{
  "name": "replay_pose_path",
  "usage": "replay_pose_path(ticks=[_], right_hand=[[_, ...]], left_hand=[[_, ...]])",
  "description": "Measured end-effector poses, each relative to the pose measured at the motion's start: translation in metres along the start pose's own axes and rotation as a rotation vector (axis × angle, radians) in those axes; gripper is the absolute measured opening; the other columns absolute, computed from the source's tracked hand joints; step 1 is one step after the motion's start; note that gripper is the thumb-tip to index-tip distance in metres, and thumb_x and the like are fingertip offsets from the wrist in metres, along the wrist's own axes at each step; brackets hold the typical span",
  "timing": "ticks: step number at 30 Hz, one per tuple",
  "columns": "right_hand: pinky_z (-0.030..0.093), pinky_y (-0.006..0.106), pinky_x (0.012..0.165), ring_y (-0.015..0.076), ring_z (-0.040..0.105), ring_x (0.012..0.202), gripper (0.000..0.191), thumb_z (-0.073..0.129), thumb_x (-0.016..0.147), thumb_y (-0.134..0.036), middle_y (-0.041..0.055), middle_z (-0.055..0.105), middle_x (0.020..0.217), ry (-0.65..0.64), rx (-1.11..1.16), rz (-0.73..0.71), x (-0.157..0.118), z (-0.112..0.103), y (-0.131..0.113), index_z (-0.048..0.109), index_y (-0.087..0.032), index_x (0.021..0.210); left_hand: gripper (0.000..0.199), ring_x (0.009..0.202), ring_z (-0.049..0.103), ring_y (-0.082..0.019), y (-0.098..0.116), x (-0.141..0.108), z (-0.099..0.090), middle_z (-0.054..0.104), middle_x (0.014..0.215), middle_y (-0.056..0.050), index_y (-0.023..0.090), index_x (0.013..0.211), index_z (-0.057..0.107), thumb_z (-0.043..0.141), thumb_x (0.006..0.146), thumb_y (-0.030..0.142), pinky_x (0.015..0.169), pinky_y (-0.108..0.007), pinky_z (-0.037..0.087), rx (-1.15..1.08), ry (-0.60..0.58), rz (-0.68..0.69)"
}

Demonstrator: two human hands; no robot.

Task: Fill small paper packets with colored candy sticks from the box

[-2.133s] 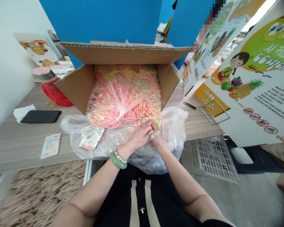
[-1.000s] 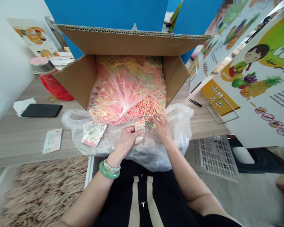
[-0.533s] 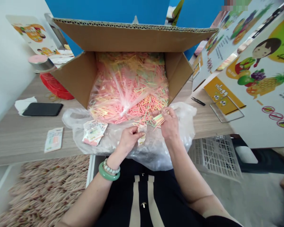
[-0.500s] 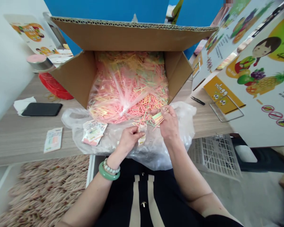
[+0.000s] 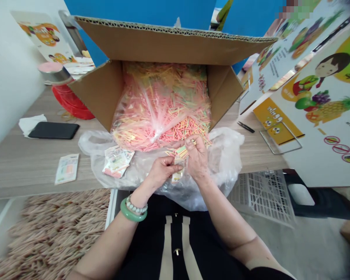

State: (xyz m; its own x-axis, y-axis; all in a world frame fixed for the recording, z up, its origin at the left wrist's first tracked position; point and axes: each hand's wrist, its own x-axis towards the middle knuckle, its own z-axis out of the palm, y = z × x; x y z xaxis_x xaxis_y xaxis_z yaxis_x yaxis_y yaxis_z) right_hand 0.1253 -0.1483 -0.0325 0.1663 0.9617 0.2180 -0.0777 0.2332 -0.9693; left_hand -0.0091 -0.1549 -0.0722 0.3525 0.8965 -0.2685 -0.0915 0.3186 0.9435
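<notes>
Sachet (image 5: 177,177) gripped in the left hand (image 5: 161,171), near side of the box (image 5: 96,93), likely to steady its far end beside the sticks (image 5: 181,151) bunched in the right hand (image 5: 197,160). Held low over clear plastic (image 5: 221,167), perhaps to catch strays.

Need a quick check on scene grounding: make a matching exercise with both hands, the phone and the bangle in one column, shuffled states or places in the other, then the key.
1. Left hand
2. Right hand
3. Phone
4. Bangle

A. Green, worn on the left arm
B. Holds a bundle of sticks
C. Black, flat on the table
D. Pinches a small packet

Pairs: 1-D, 2-B, 3-C, 4-A
</notes>
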Motion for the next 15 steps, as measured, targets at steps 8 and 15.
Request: replay_pose_path(ticks=[8,15], right_hand=[[0.054,0.043,0.088,0.0226,0.073,0.087,0.018,0.050,0.098,-0.044,-0.0032,0.071,0.074,0.008,0.005,-0.013,-0.007,-0.006,-0.004,0.047,-0.029,0.089],[0.048,0.044,0.102,0.0225,0.071,0.096,0.014,0.056,0.097,-0.038,-0.0028,0.074,0.083,-0.153,-0.053,0.037,-0.003,-0.016,0.004,0.055,-0.028,0.087]], left_hand=[[0.040,0.051,0.048,-0.012,0.000,0.000,-0.002,0.052,0.053,0.003,0.018,0.063,0.062,0.088,0.064,0.048,0.049,-0.025,0.036,-0.010,-0.001,-0.014],[0.052,0.047,0.032,-0.007,0.005,-0.003,-0.001,0.038,0.049,0.007,0.019,0.055,0.046,0.085,0.064,0.052,0.048,-0.023,0.023,0.052,-0.028,-0.009]])
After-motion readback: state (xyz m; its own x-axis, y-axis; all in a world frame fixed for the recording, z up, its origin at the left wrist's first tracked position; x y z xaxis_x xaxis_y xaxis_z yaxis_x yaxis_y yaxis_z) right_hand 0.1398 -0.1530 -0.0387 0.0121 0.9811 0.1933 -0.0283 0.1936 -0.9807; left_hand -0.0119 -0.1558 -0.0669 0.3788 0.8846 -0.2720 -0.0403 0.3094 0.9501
